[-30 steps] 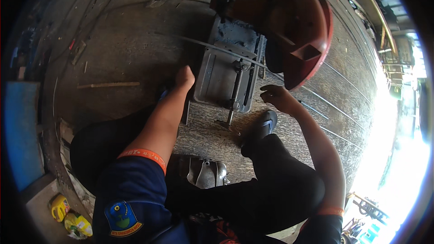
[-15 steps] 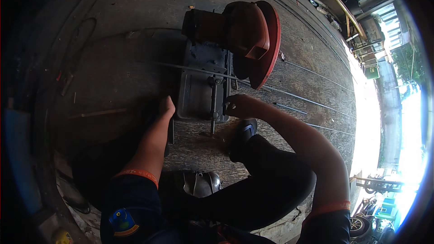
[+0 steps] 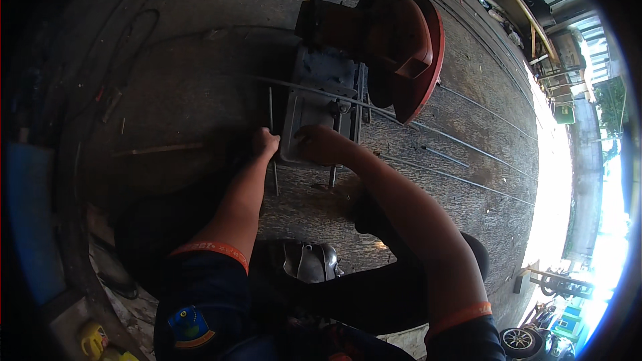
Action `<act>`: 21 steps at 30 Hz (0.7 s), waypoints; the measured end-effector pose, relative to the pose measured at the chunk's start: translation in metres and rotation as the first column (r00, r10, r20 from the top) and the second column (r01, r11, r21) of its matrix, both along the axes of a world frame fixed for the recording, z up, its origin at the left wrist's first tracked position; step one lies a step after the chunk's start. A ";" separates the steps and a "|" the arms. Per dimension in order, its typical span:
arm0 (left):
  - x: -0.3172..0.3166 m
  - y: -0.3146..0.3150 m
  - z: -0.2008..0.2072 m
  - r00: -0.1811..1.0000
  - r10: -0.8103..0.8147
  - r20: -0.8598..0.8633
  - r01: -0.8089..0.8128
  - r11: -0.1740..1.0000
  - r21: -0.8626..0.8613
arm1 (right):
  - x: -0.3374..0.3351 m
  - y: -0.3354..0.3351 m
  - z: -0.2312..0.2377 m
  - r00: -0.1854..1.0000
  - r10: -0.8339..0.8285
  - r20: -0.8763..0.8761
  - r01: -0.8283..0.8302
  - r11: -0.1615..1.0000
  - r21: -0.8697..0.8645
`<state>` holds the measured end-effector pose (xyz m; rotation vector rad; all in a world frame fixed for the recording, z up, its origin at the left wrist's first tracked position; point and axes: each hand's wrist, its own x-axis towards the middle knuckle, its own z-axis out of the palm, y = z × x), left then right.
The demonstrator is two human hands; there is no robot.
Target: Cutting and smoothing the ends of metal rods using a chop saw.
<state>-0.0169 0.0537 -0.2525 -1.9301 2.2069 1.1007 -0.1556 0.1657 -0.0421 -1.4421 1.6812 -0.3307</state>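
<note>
A cut-off saw with a red guard (image 3: 428, 60) and a grey metal base (image 3: 292, 113) stands in front of me. A long thin metal rod (image 3: 307, 91) lies across its base. My left hand (image 3: 266, 142) is closed on a short metal rod (image 3: 271, 110) just left of the base. Over the near part of the base reaches my right hand (image 3: 322, 144), close to the left one. Shadow hides its fingertips. The clamp screw (image 3: 334, 175) sticks out toward me, right of that hand.
Several thin metal rods (image 3: 481, 156) lie on the worn floor to the right. A wooden stick (image 3: 157, 149) is on the left. Near my legs sits a shiny metal part (image 3: 311, 262). A motorbike wheel (image 3: 519, 341) shows at lower right.
My right hand has moved left from beside the clamp screw to over the base. The short rod at my left hand now shows above and below it. The whole view has shifted.
</note>
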 end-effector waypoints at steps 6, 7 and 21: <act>-0.010 0.003 0.040 0.959 0.126 -0.254 -0.166 0.976 -0.141 | -0.041 0.029 0.027 0.984 0.025 -0.176 -0.006 0.994 0.113; -0.015 0.003 0.051 0.959 0.104 -0.263 -0.161 0.965 -0.207 | -0.049 0.035 0.035 0.975 0.011 -0.220 0.019 0.991 0.134; -0.074 -0.028 0.074 0.517 0.670 -0.533 -0.480 0.742 0.468 | -0.158 0.102 0.049 0.876 0.376 -0.302 -0.146 0.804 0.577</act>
